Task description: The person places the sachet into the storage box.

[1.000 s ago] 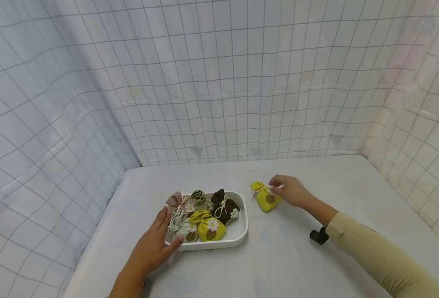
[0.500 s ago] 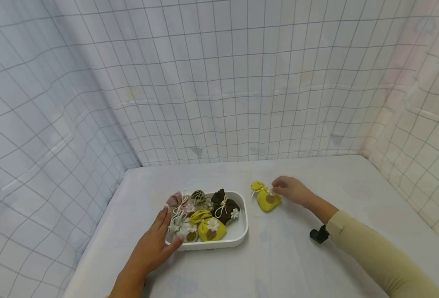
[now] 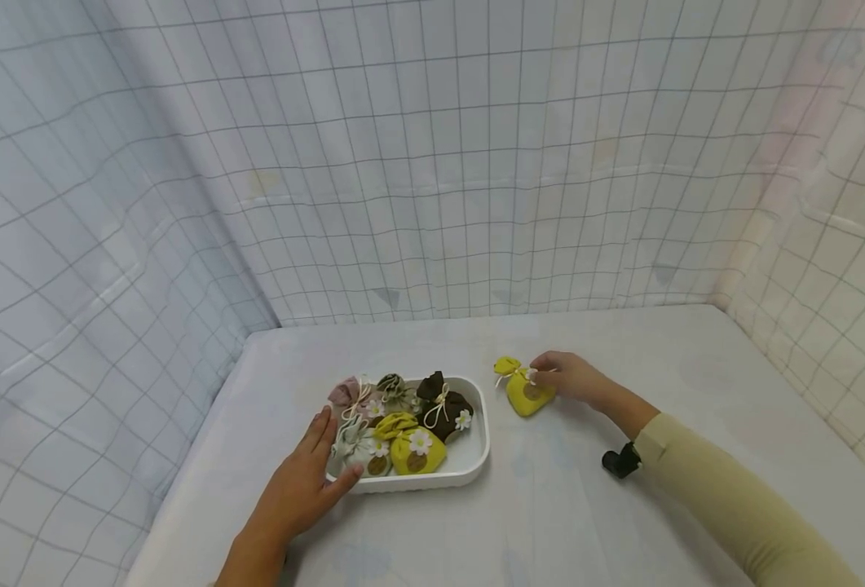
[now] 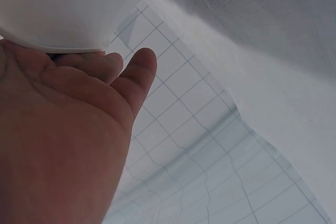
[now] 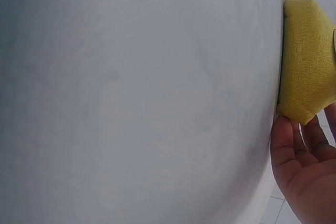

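Note:
A yellow drawstring pouch (image 3: 527,398) with a white flower and a round brown patch lies on the table, right of a white tray (image 3: 469,469). The right hand (image 3: 570,377) is at its right side. In the right wrist view, loosely bent fingers (image 5: 283,132) meet the corner of the yellow cloth. The left hand (image 3: 296,485) rests at the tray's left front corner, thumb along the front rim and extended fingers along the left side. Inside the tray sit several pouches: pink (image 3: 350,395), olive (image 3: 395,395), dark brown (image 3: 445,414), pale green (image 3: 359,452) and yellow (image 3: 413,448).
A white cloth covers the table (image 3: 535,514). Checked curtains (image 3: 432,204) enclose it at the back and both sides. A small black device (image 3: 620,461) shows under the right wrist, by the beige sleeve (image 3: 718,489).
The right hand shifts slightly right, then back left and down against the yellow pouch, which stays almost in place. Left hand and tray are unchanged.

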### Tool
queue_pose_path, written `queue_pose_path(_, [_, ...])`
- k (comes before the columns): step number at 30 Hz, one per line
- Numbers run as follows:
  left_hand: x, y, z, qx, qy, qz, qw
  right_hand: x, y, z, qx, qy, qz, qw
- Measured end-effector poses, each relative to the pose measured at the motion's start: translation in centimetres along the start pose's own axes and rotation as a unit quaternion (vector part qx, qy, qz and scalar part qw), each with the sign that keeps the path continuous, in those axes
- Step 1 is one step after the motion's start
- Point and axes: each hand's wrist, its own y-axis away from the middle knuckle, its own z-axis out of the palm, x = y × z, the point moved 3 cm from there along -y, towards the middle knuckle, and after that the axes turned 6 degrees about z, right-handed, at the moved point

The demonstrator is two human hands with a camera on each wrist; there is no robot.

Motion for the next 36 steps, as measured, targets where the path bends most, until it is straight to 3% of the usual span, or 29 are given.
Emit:
queue_pose_path(19, [-0.03, -0.03, 0.12, -0.004, -0.002, -0.005, 1.0000, -0.74, 0.17, 0.17, -0.030, -0.003, 0.031, 0.999])
queue_pose_path(36, [-0.08, -0.08, 0.19, -0.004, -0.003, -0.008, 1.0000, -1.02, 0.57, 0.30, -0.031, 0.001, 0.000, 1.000])
